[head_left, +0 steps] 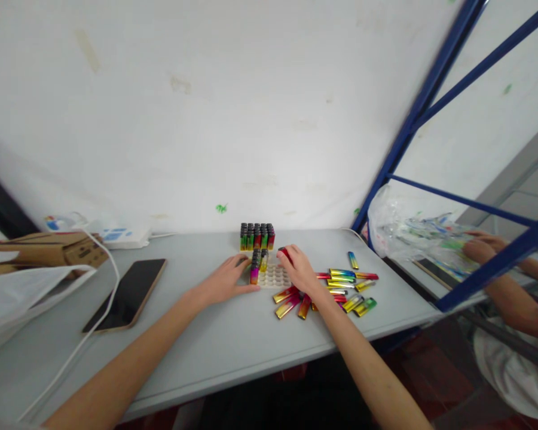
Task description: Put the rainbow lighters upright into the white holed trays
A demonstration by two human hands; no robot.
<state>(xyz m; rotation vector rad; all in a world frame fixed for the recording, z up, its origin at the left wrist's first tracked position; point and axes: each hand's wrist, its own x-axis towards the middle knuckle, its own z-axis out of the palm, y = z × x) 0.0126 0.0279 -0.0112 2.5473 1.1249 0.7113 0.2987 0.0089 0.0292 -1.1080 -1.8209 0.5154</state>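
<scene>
Red lighter: the red lighter [284, 254] is in the right hand [299, 270], at the far right corner of the pale tray [274, 278]; how high it sits above the tray I cannot tell.
Line from grip to tray: the tray's bare cells lie left and near of the right grip; the lighter's long axis appears tilted, its dark end toward far left, its body running back under the fingers; the right hand is plainly the nearer one to it.
Lighter's look: glossy red where it shows, with a dark top; the rest is covered by the fingers.
Right grip: closed on the red lighter, thumb and fingers pinching it.
Left grip: the left hand [226, 278] curves round the tray's left side, thumb near, fingers far, beside a row of standing lighters [254, 273]; whether it presses or merely rests there I cannot tell.
Far block: upright lighters [257, 239] packed together on the worktop [215, 346], beyond the tray.
Right pile: loose lighters [341, 284] lying flat in metallic red, yellow, blue and green, pointing several ways; some are partly behind the right wrist.
Left side: a dark phone [128, 292], well apart from the tray.
</scene>
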